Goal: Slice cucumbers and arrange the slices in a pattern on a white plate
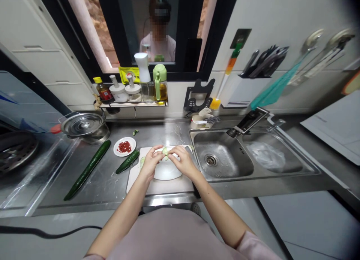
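Observation:
Between the fingertips of both my hands are thin pale green cucumber slices (165, 151), held above a white plate (168, 174). My left hand (150, 163) pinches them from the left, and my right hand (183, 162) from the right. The plate rests on a light cutting board (134, 182). A few more slices (142, 161) lie at the board's left, partly hidden by my left hand. Beside the board is a cut cucumber piece (127, 162). Farther left lies a long whole cucumber (87, 170). A small white dish (115, 149) holds chopped red pieces (125, 147).
To the right is a double sink (222, 155) with a black faucet (247, 123). A lidded steel pot (86, 127) stands at back left. Seasoning containers (133, 92) line a shelf under the window. A knife holder (247, 89) hangs on the wall.

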### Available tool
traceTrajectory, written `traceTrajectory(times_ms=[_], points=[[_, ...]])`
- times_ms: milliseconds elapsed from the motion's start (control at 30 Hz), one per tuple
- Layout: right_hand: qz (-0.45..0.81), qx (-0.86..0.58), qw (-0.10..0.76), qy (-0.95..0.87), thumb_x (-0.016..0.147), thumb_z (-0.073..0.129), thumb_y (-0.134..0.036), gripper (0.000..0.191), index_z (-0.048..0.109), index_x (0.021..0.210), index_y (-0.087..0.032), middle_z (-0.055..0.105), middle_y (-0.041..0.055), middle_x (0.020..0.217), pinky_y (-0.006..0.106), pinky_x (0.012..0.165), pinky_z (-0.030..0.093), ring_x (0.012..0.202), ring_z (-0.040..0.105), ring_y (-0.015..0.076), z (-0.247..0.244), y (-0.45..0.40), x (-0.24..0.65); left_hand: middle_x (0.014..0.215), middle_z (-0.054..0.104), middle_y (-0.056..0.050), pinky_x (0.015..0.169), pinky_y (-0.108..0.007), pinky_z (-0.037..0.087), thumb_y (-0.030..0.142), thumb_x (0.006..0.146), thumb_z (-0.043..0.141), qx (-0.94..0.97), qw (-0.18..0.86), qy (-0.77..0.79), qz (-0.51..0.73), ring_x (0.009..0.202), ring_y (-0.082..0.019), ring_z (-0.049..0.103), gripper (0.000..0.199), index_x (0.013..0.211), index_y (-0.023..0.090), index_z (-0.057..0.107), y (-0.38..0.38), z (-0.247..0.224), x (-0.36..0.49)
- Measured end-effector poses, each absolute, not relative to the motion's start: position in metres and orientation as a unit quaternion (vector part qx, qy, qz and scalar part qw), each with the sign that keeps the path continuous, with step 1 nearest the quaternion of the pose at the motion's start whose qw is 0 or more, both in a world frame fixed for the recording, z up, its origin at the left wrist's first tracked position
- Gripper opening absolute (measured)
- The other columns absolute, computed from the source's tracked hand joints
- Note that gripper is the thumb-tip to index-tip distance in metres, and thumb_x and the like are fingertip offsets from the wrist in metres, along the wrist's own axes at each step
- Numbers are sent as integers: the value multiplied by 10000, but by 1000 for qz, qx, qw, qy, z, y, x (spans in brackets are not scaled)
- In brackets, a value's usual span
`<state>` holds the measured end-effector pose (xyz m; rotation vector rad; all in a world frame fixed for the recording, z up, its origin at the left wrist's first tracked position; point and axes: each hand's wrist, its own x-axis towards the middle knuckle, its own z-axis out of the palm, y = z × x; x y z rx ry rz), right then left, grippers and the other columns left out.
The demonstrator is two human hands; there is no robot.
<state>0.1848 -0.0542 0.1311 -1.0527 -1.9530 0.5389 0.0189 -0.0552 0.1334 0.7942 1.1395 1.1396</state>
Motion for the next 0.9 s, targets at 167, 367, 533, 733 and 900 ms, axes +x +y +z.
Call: traceTrajectory(times_ms=[167, 367, 533, 733, 900], points=[[233, -422, 420, -769, 919, 539, -320, 171, 653, 853, -211, 646, 37, 869, 322, 828, 412, 899, 561, 178, 129, -53, 181, 725, 642, 33, 573, -197, 324, 250, 555, 750, 346, 614, 485, 518, 579, -65, 514, 556, 1088, 174, 611, -55, 137, 19], [286, -442, 424, -737, 894, 542, -309, 192, 633, 764, -200, 636, 21, 790, 253, 673, 409, 814, 557, 149, 126, -51, 176, 760, 659, 17, 695, -230, 418, 257, 573, 755, 363, 601, 460, 544, 669, -98, 582, 552, 1091, 171, 586, -53, 134, 18], [336, -469, 426, -697, 853, 553, -291, 188, 622, 710, -191, 636, 10, 728, 225, 597, 388, 747, 563, 134, 125, -50, 176, 808, 666, 2, 719, -236, 437, 266, 607, 752, 386, 594, 444, 548, 710, -106, 595, 537, 1104, 179, 569, -51, 129, 20], [392, -493, 425, -650, 802, 574, -275, 168, 617, 671, -180, 635, -1, 667, 209, 582, 395, 690, 566, 122, 121, -50, 179, 842, 649, 2, 656, -205, 422, 275, 637, 749, 410, 587, 434, 547, 629, -67, 539, 535, 1128, 182, 559, -50, 122, 25], [419, -498, 420, -632, 782, 562, -268, 168, 620, 655, -175, 642, 0, 650, 211, 600, 421, 672, 576, 122, 113, -48, 182, 846, 630, 3, 643, -196, 421, 274, 666, 729, 435, 576, 443, 531, 622, -60, 516, 505, 1138, 182, 575, -47, 108, 28]])
